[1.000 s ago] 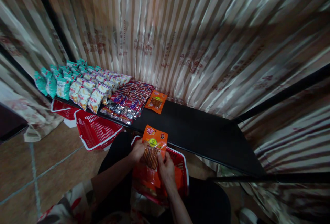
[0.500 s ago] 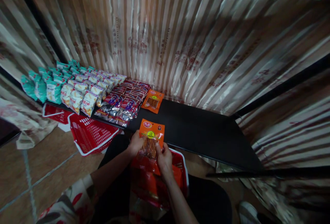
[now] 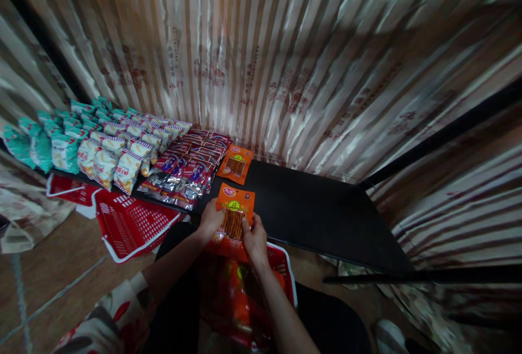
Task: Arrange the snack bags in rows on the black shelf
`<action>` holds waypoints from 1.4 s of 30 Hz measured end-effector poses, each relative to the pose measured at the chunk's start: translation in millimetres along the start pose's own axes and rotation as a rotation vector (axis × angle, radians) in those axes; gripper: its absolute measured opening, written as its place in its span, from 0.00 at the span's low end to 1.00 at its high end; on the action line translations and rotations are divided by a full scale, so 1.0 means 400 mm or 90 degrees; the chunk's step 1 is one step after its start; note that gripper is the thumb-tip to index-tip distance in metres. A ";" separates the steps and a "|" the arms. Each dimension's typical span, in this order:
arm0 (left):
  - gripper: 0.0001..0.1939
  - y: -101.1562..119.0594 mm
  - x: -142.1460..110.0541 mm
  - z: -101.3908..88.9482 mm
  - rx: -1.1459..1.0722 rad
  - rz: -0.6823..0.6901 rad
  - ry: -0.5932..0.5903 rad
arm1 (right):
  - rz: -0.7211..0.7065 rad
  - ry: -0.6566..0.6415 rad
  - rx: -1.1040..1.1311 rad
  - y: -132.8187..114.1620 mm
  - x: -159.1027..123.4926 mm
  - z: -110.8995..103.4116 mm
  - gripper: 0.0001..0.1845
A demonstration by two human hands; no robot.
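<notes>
Between my two hands is an orange snack packet [image 3: 235, 215] with a clear window showing brown sticks. My left hand [image 3: 211, 219] grips its left edge, and my right hand [image 3: 255, 240] pinches its right edge, thumb on the front. The packet is held at the front edge of a black shelf [image 3: 322, 207], its top over the shelf. A second orange snack packet [image 3: 235, 164] lies farther back, beside rows of dark red snack packets [image 3: 191, 163]. Under my hands, a red basket [image 3: 289, 267] holds more orange packets [image 3: 234, 294], partly hidden by my right arm.
White snack bags [image 3: 129, 172] and teal snack bags [image 3: 65, 153] stand in rows on the shelf's left part. Red baskets [image 3: 130, 223] sit below it on the tiled floor. A striped curtain [image 3: 277, 60] hangs behind, and a dark pole [image 3: 440, 136] slants at the right.
The view has shifted slightly, moving the shelf goods left in the picture. Both hands still hold the orange snack packet, now a little nearer the packet lying on the shelf.
</notes>
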State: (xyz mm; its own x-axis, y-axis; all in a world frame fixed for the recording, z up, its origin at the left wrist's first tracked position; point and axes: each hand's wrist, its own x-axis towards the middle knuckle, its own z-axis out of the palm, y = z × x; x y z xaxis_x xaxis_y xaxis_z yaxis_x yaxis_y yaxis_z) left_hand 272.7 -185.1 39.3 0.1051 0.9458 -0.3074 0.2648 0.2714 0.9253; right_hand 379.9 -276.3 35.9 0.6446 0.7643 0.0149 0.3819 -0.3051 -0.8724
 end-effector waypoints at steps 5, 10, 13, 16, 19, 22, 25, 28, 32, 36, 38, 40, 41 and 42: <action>0.19 0.033 0.041 0.007 0.082 0.043 0.004 | 0.002 0.020 -0.035 -0.012 0.056 0.019 0.25; 0.25 0.067 0.072 0.016 0.177 0.063 0.016 | -0.017 0.033 -0.042 -0.015 0.105 0.039 0.25; 0.24 0.083 0.088 0.023 0.205 0.073 0.012 | -0.021 0.037 -0.043 -0.016 0.137 0.052 0.24; 0.25 0.096 0.107 0.032 0.220 0.074 0.021 | -0.024 0.041 -0.050 -0.020 0.168 0.064 0.24; 0.25 0.108 0.126 0.042 0.241 0.081 0.027 | -0.032 0.044 -0.051 -0.027 0.199 0.075 0.25; 0.25 0.122 0.147 0.051 0.266 0.098 0.022 | -0.044 0.036 -0.054 -0.031 0.231 0.086 0.26; 0.24 0.139 0.166 0.058 0.291 0.109 0.015 | -0.055 0.038 -0.082 -0.028 0.264 0.097 0.23; 0.23 0.154 0.180 0.064 0.316 0.114 0.012 | -0.055 0.033 -0.119 -0.026 0.296 0.106 0.21; 0.22 0.169 0.194 0.071 0.354 0.124 0.002 | -0.060 0.015 -0.156 -0.031 0.330 0.111 0.22; 0.23 0.174 0.205 0.077 0.396 0.143 -0.015 | -0.054 -0.001 -0.195 -0.047 0.359 0.111 0.22; 0.24 0.174 0.210 0.080 0.418 0.158 -0.025 | -0.043 -0.012 -0.217 -0.056 0.375 0.110 0.22; 0.24 0.175 0.217 0.083 0.440 0.175 -0.032 | -0.030 -0.026 -0.237 -0.067 0.390 0.111 0.23; 0.24 0.176 0.220 0.085 0.451 0.183 -0.034 | -0.022 -0.033 -0.248 -0.071 0.398 0.111 0.23; 0.24 0.177 0.223 0.087 0.463 0.190 -0.036 | -0.014 -0.040 -0.257 -0.076 0.405 0.113 0.23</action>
State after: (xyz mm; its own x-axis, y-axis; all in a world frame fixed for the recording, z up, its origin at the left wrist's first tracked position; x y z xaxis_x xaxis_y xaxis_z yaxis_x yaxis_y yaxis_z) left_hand 334.3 -87.8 69.6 0.3141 0.9444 -0.0975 0.7762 -0.1963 0.5992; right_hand 442.8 -117.7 42.7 0.5965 0.8026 -0.0087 0.6330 -0.4771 -0.6096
